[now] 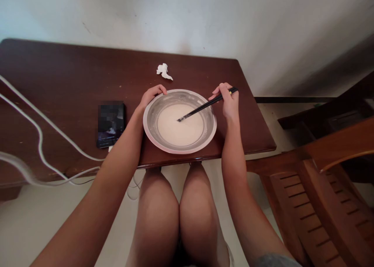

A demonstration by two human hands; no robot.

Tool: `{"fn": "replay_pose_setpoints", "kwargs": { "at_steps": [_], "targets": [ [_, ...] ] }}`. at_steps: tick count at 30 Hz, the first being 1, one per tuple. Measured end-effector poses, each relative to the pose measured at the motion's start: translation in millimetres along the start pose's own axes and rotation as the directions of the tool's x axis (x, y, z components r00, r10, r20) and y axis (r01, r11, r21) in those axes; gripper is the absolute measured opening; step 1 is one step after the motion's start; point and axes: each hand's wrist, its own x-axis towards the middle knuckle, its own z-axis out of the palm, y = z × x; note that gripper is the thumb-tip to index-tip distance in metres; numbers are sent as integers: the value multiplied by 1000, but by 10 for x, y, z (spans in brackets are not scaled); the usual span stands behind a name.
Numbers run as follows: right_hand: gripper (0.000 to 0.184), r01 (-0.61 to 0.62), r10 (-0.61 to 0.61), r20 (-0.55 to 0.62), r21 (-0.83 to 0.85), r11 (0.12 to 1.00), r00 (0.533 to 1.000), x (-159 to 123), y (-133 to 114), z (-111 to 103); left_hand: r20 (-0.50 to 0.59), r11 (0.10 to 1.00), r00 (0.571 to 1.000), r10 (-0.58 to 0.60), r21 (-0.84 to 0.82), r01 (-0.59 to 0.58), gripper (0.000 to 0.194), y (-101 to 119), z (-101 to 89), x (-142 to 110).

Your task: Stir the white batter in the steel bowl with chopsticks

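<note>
A wide metal basin (150, 132) stands at the front edge of the table, with a pale, creamy liquid (178, 132) in its bottom. My left hand (152, 95) grips the basin's rim at the far left side, fingers curled over the edge. In my right hand (229, 101), closed above the right rim, is a pair of black chopsticks (204, 105). They slant down to the left over the basin. Their tips, coated with white, are at the liquid's surface; whether they dip below it I cannot tell.
Behind the basin lies a crumpled white tissue (164, 70). A phone (111, 125) rests left of my left forearm, near white cables (41, 132) crossing the table's left side. The dark wooden table (73, 72) meets a pale wall. Wooden chairs (309, 204) stand at the right.
</note>
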Motion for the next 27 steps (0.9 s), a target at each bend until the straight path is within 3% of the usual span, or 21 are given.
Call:
{"fn": "replay_pose_setpoints", "kwargs": {
  "at_steps": [6,12,17,23,27],
  "targets": [
    [37,-40,36,207,16,999,978,-24,-6,26,6,1000,1000,-20,-14,20,26,21,8,-13],
    [46,-6,6,-8,3,1000,1000,4,2,-9,17,999,999,28,18,-28,22,25,4,-18],
    [41,-19,18,172,3,1000,985,-32,-33,32,-11,1000,1000,10,27,-10,26,66,26,-32],
    [48,-6,6,3,-17,1000,1000,-9,-18,7,-4,1000,1000,11,1,-11,26,55,22,-30],
    [46,-27,30,137,-22,999,990,-23,-21,22,-6,1000,1000,2,-20,-2,27,1,8,-1]
  ]
}}
